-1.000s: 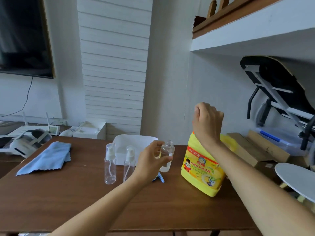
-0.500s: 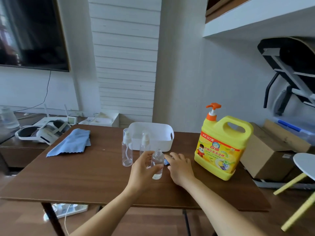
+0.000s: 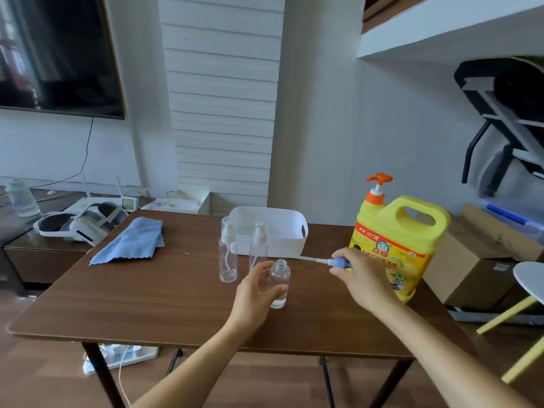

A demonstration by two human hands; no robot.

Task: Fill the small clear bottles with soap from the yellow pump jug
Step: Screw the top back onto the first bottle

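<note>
Head view: our left hand (image 3: 255,290) grips an uncapped bottle (image 3: 279,282) holding little soap; our right hand (image 3: 357,276) pinches its pump cap (image 3: 338,262). Two capped bottles (image 3: 228,254) farther back look empty.

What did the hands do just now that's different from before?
The right hand left the pump on the yellow jug, dropped to the table and picked up a blue-capped sprayer top. The left hand lowered the open bottle onto the table, still holding it. The two capped bottles stayed put.

Head view (single) facing down, tabletop (image 3: 147,304).
</note>
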